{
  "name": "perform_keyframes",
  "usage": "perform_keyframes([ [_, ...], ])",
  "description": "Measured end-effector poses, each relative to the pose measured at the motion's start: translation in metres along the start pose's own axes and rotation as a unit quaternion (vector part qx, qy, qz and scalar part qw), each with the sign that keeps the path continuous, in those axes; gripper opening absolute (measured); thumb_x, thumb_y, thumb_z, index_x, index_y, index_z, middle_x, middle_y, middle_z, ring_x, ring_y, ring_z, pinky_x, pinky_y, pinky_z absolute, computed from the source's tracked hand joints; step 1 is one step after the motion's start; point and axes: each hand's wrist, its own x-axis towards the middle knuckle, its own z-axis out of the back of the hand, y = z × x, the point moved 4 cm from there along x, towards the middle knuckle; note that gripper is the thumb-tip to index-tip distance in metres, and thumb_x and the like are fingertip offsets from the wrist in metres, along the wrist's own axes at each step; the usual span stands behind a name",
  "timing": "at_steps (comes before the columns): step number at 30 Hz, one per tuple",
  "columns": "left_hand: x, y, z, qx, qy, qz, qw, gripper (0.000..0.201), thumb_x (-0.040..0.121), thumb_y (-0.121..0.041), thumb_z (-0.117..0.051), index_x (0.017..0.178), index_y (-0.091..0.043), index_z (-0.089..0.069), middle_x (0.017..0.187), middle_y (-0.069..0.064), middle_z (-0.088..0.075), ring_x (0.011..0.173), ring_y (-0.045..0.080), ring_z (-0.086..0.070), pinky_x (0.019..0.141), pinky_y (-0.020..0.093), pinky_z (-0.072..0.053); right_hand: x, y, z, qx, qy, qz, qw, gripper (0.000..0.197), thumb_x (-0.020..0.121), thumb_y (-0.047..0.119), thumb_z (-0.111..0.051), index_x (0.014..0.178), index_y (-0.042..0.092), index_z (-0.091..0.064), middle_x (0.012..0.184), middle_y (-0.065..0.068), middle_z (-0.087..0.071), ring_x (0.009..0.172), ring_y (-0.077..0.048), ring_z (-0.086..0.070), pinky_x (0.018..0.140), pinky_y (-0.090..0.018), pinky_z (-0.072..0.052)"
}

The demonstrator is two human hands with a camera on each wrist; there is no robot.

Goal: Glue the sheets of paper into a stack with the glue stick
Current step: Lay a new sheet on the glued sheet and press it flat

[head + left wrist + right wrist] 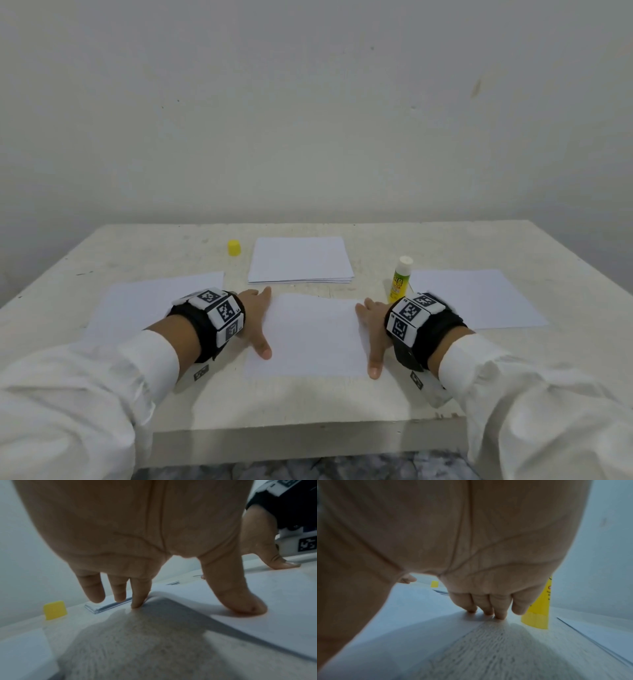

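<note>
Two hands flank the nearest sheet (310,334) on the table (102,250): left hand (255,320) and right hand (371,330) both lie flat, fingers straight, thumbs pressing its side edges. Just beyond the right hand stands the uncapped glue stick (400,279). Farther back lie the paper stack (300,260) and yellow cap (234,247)

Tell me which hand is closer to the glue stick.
Right. The right hand lies just beside the glue stick; the left hand is across the sheet.
</note>
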Motion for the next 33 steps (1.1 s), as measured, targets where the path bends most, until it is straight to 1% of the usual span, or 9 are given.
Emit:
perform_keyframes([
  [6,-0.006,0.010,0.000,-0.269,-0.039,-0.031,0.962,0.117,0.072,-0.026,-0.083,0.152,-0.028,0.002,0.145,0.008,-0.041,0.128,0.025,-0.045,0.107,0.034,-0.037,-0.001,-0.002,-0.006,0.031,-0.011,0.020,0.999,0.119,0.063,0.047,-0.083,0.149,0.016,-0.007,0.148,-0.009,-0.020,0.137,-0.030,-0.025,0.109,-0.052,-0.030],
  [9,-0.016,0.010,-0.005,-0.372,-0.029,-0.056,0.926,0.084,0.077,-0.007,-0.076,0.145,-0.032,-0.033,0.118,0.007,-0.059,0.100,0.022,-0.061,0.082,0.028,-0.054,-0.003,-0.002,-0.008,0.057,-0.010,0.035,0.998,0.111,0.065,0.044,-0.082,0.147,0.016,-0.013,0.145,-0.011,-0.023,0.134,-0.031,-0.029,0.106,-0.049,-0.032],
  [13,-0.019,0.017,-0.003,-0.340,-0.073,-0.081,0.934,0.030,0.085,-0.006,-0.068,0.106,-0.027,-0.070,0.081,-0.017,-0.062,0.067,0.003,-0.057,0.062,0.005,-0.043,-0.004,0.000,-0.001,0.172,-0.096,0.009,0.980,0.085,0.069,0.044,-0.079,0.137,0.014,-0.037,0.141,-0.005,-0.027,0.128,-0.025,-0.038,0.102,-0.036,-0.037],
  [15,-0.017,0.029,0.004,-0.375,-0.099,-0.075,0.919,0.027,0.083,-0.007,-0.070,0.095,-0.032,-0.073,0.079,-0.010,-0.068,0.066,0.006,-0.057,0.064,0.007,-0.043,-0.001,-0.002,0.009,0.266,-0.149,-0.036,0.952,0.074,0.071,0.049,-0.075,0.128,0.012,-0.046,0.133,-0.006,-0.038,0.122,-0.024,-0.043,0.098,-0.035,-0.042],
  [17,-0.015,0.042,0.011,-0.424,-0.124,-0.063,0.895,0.034,0.080,-0.006,-0.073,0.080,-0.040,-0.075,0.091,0.010,-0.073,0.070,0.012,-0.058,0.074,0.016,-0.048,0.003,-0.001,0.018,0.383,-0.129,-0.043,0.914,0.064,0.076,0.048,-0.071,0.121,0.009,-0.050,0.120,-0.007,-0.051,0.109,-0.024,-0.052,0.080,-0.029,-0.048],
  [19,-0.010,0.050,0.019,-0.452,-0.146,-0.061,0.878,0.039,0.078,-0.004,-0.074,0.071,-0.042,-0.075,0.098,0.014,-0.072,0.072,0.014,-0.058,0.076,0.021,-0.048,0.004,0.006,0.030,0.446,-0.099,-0.034,0.889,0.053,0.083,0.042,-0.067,0.121,0.008,-0.053,0.117,-0.007,-0.054,0.099,-0.023,-0.051,0.070,-0.025,-0.043],
  [23,0.013,0.050,0.039,-0.437,-0.173,-0.051,0.881,0.031,0.081,-0.002,-0.070,0.103,-0.024,-0.073,0.112,0.006,-0.068,0.077,0.012,-0.061,0.077,0.016,-0.046,0.020,0.014,0.065,0.337,-0.131,-0.049,0.931,0.046,0.096,0.029,-0.051,0.134,0.004,-0.048,0.138,-0.012,-0.048,0.123,-0.028,-0.048,0.095,-0.029,-0.039],
  [27,0.048,0.047,0.061,-0.349,-0.175,-0.017,0.920,0.051,0.081,-0.009,-0.072,0.129,-0.017,-0.058,0.137,0.000,-0.051,0.117,0.017,-0.054,0.097,0.019,-0.037,0.043,0.017,0.103,0.260,-0.162,-0.077,0.949,0.040,0.097,0.026,-0.044,0.130,0.005,-0.050,0.137,-0.010,-0.049,0.125,-0.026,-0.047,0.099,-0.028,-0.037],
  [33,0.096,0.042,0.059,-0.165,-0.059,0.027,0.984,0.096,0.076,-0.037,-0.078,0.150,-0.013,-0.022,0.154,0.004,-0.023,0.140,0.023,-0.029,0.113,0.033,-0.029,0.089,0.012,0.114,0.213,-0.103,-0.111,0.965,0.057,0.073,0.041,-0.072,0.122,0.017,-0.054,0.129,-0.010,-0.047,0.117,-0.030,-0.052,0.098,-0.040,-0.046],
])
